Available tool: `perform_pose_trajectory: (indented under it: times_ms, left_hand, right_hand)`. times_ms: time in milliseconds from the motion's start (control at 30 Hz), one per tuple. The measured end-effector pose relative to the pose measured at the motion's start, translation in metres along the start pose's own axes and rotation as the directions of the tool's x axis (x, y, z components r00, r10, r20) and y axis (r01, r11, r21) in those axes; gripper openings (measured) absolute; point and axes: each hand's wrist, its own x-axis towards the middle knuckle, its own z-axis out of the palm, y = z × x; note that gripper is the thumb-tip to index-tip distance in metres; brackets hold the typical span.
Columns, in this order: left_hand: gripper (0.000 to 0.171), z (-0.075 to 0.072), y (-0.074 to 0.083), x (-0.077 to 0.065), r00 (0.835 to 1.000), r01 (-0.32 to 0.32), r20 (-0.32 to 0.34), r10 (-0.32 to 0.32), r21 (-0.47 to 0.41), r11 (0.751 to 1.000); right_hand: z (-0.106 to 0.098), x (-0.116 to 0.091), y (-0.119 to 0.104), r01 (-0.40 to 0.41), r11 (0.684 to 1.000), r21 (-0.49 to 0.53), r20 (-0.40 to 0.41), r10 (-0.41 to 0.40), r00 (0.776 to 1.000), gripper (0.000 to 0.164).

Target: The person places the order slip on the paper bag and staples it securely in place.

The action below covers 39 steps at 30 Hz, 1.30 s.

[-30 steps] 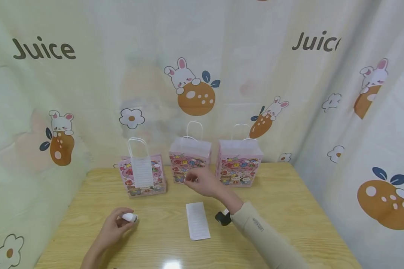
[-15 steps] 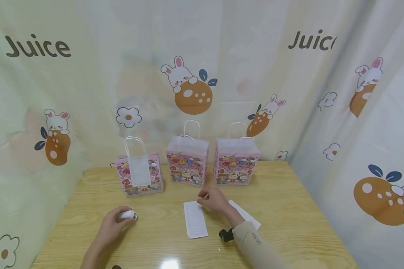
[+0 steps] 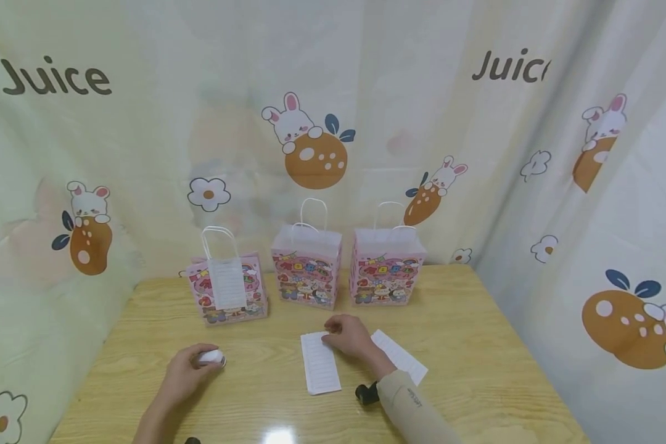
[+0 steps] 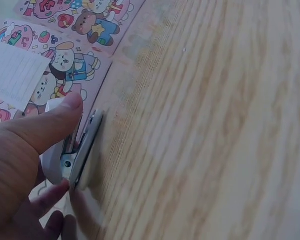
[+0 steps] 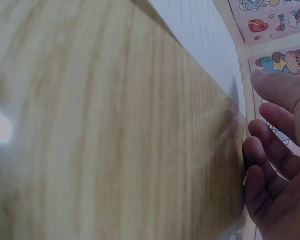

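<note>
My left hand (image 3: 184, 373) holds a small white stapler (image 4: 85, 145) low at the table's left. In the left wrist view the thumb lies on its top and its jaws stand apart. My right hand (image 3: 351, 337) is at the upper right corner of a lined white paper slip (image 3: 320, 362) on the table. Its fingers are loosely curled beside the slip's edge (image 5: 205, 45), thumb and forefinger apart in the right wrist view. Another lined slip (image 3: 402, 357) lies tilted to the right, partly behind my forearm. A third slip (image 3: 227, 283) hangs on the front of the left pink bag (image 3: 255, 296).
Two more pink cartoon paper bags, a middle one (image 3: 308, 271) and a right one (image 3: 388, 271), stand upright with white handles raised at the table's back. A printed curtain (image 3: 366, 123) hangs behind. A black object (image 3: 366, 393) shows beside my right sleeve.
My right hand has moved down from in front of the middle bag to the slip's upper corner. The right-hand slip has come into view from behind my arm. My left hand stays with the stapler.
</note>
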Motion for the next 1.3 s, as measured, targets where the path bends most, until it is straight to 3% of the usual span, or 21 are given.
perform_pose_trajectory:
  times_ms: [267,500,633,800,933,1100,1167,1300]
  left_hand:
    - [0.045,0.002,-0.002,0.001,1.000,0.003,-0.024,-0.004,-0.039,0.999]
    - [0.048,-0.002,0.002,-0.008,0.998,0.018,-0.051,-0.024,-0.114,0.993]
    - [0.039,-0.005,0.006,-0.010,0.990,-0.071,-0.129,0.060,-0.080,0.994]
    - [0.029,-0.005,0.016,-0.011,0.948,-0.225,-0.242,0.208,-0.044,0.973]
    - [0.027,-0.002,0.033,-0.015,0.929,-0.273,-0.270,0.253,-0.039,0.961]
    - [0.027,0.003,0.053,-0.020,0.915,-0.321,-0.258,0.309,-0.006,0.947]
    - [0.024,0.005,0.059,-0.021,0.919,-0.320,-0.243,0.312,0.007,0.947]
    - [0.020,0.010,0.069,-0.023,0.946,-0.275,-0.182,0.268,-0.014,0.961]
  right_hand:
    - [0.001,-0.001,0.003,-0.037,0.999,0.031,0.011,0.036,0.999,0.031]
    - [0.002,-0.003,-0.003,-0.014,0.999,-0.045,0.032,0.015,0.999,0.030]
    - [0.002,-0.003,-0.004,-0.016,0.997,-0.073,0.047,0.019,0.999,0.024]
    - [0.003,-0.002,-0.002,-0.022,0.997,-0.068,0.037,0.024,0.999,0.019]
    - [0.003,-0.003,-0.002,-0.033,0.997,-0.063,0.030,0.035,0.999,0.014]
    - [0.002,-0.003,-0.002,-0.044,0.997,-0.058,0.021,0.046,0.999,0.013]
    - [0.002,-0.002,-0.002,-0.056,0.998,-0.038,0.010,0.056,0.998,0.016]
    - [0.000,-0.002,-0.002,-0.084,0.996,-0.007,-0.004,0.084,0.996,0.023]
